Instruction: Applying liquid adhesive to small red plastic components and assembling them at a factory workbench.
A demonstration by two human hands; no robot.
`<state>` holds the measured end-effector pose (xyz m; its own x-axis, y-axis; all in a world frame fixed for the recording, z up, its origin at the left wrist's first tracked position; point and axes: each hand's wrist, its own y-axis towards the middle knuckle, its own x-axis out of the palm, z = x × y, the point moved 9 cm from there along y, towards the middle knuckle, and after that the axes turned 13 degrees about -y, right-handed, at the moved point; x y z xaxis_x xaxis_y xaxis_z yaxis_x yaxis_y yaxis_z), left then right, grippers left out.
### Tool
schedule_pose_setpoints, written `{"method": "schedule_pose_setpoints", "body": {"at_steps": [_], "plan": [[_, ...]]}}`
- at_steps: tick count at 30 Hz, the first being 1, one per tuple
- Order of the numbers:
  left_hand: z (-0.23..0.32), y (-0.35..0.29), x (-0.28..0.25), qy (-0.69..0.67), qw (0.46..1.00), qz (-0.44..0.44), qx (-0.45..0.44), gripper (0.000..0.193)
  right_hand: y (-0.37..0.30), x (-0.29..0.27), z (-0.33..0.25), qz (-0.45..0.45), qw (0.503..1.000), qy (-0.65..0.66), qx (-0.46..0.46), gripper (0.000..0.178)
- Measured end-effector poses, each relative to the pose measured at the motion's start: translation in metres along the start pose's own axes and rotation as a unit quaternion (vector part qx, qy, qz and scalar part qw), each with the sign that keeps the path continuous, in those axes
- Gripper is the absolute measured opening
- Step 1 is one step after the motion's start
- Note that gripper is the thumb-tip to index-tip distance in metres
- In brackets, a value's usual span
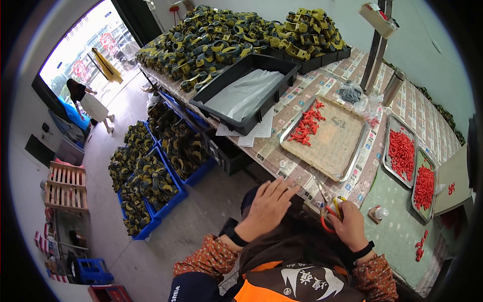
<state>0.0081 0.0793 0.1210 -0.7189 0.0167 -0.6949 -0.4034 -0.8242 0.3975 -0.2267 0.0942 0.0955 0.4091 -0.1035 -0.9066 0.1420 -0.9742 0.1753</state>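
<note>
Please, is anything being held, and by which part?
The right hand holds a plier-like tool by its red-and-yellow handles; the left hand appears to hold nothing.

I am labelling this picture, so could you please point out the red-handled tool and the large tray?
Red-handled tool (323, 224): head view, on its red handle.
Large tray (338, 140): head view, on its bare base.

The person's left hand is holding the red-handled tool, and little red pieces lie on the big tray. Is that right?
Not quite: the head view shows the right hand holding the red-handled tool. Little red pieces do lie on the big tray.
</note>
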Motion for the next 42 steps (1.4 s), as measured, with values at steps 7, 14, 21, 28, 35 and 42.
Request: {"method": "schedule_pose_setpoints", "body": {"at_steps": [7,14,21,28,35,42], "plan": [[-0.050,0.004,0.020,0.133,0.990,-0.052,0.003,0.060,0.009,0.008,0.013,-0.021,0.999,0.006,0.028,0.033],[-0.070,0.013,0.012,0.081,0.995,-0.053,0.038,0.053,0.013,0.022,0.018,-0.057,0.996,0.054,0.041,0.034],[-0.073,0.017,0.021,0.042,0.997,-0.056,0.044,0.055,0.006,0.020,0.026,-0.062,0.997,0.055,0.009,0.032],[-0.067,0.019,0.026,0.024,0.994,-0.100,0.022,0.059,0.014,0.016,0.022,-0.146,0.987,0.056,-0.034,0.027],[-0.080,0.027,0.011,0.010,0.992,-0.126,0.009,0.055,0.023,0.033,0.026,-0.222,0.968,0.116,0.033,0.038],[-0.093,0.026,0.003,-0.035,0.995,-0.086,-0.028,0.050,0.023,0.041,0.027,-0.329,0.934,0.098,0.097,0.035]]}}
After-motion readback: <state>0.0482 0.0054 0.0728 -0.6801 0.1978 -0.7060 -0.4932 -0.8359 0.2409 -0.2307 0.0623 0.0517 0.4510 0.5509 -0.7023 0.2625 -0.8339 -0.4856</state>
